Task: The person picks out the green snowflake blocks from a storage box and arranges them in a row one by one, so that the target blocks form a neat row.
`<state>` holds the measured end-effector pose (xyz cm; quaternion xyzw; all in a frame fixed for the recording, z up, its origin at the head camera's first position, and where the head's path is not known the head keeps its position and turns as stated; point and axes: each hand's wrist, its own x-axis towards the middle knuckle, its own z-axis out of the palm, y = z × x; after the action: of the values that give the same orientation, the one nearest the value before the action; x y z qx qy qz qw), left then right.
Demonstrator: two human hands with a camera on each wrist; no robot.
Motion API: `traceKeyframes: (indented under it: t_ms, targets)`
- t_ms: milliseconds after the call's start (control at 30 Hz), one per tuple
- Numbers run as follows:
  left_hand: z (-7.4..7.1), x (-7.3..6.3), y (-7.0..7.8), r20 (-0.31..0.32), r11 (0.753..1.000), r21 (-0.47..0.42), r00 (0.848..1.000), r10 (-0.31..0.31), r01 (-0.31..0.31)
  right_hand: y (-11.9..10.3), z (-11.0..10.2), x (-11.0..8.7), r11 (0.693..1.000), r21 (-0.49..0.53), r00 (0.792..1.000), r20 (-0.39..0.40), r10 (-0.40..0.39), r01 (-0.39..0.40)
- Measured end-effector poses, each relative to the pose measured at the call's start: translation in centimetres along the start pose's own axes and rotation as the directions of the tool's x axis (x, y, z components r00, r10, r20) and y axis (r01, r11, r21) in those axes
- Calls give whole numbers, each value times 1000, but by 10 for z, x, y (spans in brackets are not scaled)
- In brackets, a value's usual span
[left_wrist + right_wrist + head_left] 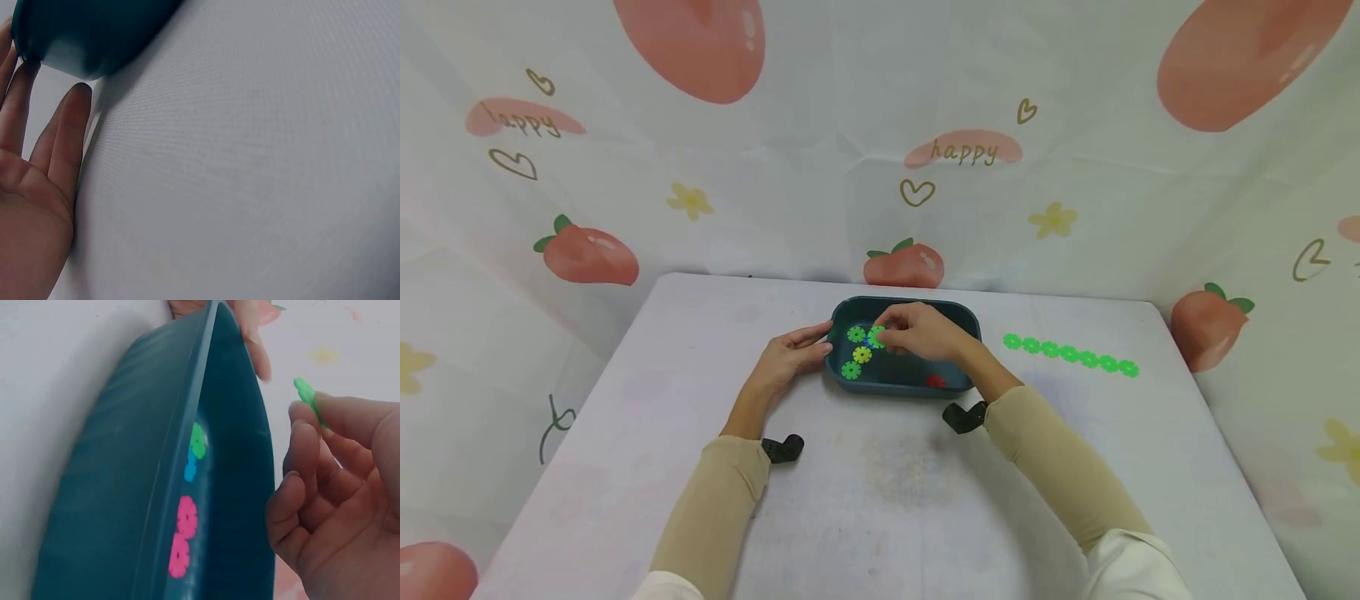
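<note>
My right hand (925, 329) is over the dark teal tray (902, 389), pinching a green snowflake disc (305, 397) between thumb and fingers. Against the tray's left end rests my left hand (786, 358), its fingers fairly straight and their tips at the rim. Inside the tray lie other discs: a yellow disc (862, 355), a green disc (851, 370) in front of it and another behind. A red disc (935, 381) is near the tray's front wall. In the right wrist view, pink discs (187, 517) and a blue disc (190, 465) also show in the tray.
To the right of the tray, a chain of several green discs (1070, 354) lies on the white table (880, 500). Behind the table hangs a cloth (820, 167) printed with fruit and hearts. Each wrist wears a black camera mount (785, 449).
</note>
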<state>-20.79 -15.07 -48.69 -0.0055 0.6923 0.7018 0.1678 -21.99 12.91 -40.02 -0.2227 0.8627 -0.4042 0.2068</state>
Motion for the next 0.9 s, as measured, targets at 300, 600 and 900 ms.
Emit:
traceKeyframes:
  t_ms: [300, 600, 900]
  targets:
    - [-1, 1, -1, 1, 1000, -20, 1000, -4, 4, 12, -14, -17, 999, 51, 980, -200, 1, 10]
    - [-1, 1, -1, -5, 999, -49, 1000, -23, 23, 30, -35, -36, 981, 195, 941, -331, 78, -12]
    - [1, 0, 1, -9, 999, -24, 1000, -25, 25, 55, -51, -53, 978, 209, 893, -434, 115, -24]
